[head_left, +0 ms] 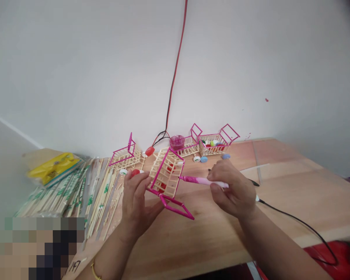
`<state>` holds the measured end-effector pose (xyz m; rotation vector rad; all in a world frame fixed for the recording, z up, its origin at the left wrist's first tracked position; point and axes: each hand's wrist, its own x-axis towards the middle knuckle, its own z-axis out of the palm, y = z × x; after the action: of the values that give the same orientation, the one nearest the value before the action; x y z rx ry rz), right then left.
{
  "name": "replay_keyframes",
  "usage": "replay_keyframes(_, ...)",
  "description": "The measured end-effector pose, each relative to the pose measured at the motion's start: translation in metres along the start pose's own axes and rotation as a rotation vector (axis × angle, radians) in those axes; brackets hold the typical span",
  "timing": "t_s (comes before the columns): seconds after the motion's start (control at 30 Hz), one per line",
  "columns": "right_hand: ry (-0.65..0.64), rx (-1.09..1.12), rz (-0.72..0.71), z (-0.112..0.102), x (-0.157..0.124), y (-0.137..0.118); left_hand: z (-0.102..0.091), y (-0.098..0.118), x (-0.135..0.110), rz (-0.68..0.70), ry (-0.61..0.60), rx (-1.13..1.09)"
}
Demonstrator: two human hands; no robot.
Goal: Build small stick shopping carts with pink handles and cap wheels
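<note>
My left hand [137,206] grips a small wooden-stick cart [167,171] with a magenta rim and handle, tilted so that its open top faces me. Red round caps show through its slats. In my right hand [233,186] is a pink-and-white marker pen [202,181], its dark tip at the cart's magenta rim; whether the tip touches cannot be made out. Behind them stand more carts: one at the left [126,155], one with coloured caps inside [214,144], and one partly hidden by a small tub of magenta liquid [177,142].
Wrapped chopsticks [61,190] and loose sticks [100,194] lie at the left, beneath a yellow packet [54,169]. A red-and-black cable [175,77] hangs down the wall. A black cord [294,216] runs over the table's right front edge. A blurred-out area covers the lower left.
</note>
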<state>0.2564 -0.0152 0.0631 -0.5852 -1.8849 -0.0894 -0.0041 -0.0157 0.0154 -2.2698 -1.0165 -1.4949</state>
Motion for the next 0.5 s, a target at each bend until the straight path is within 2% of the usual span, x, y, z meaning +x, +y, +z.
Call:
replay_keyframes(0.3, 0.092, -0.112, 0.125, 0.0, -0.007, 0.012, 0.0, 0.003, 0.001, 0.024, -0.016, 0.023)
replay_keyframes(0.5, 0.021, -0.067, 0.078, 0.0, -0.003, 0.009, 0.001, 0.006, 0.003, 0.047, 0.002, 0.089)
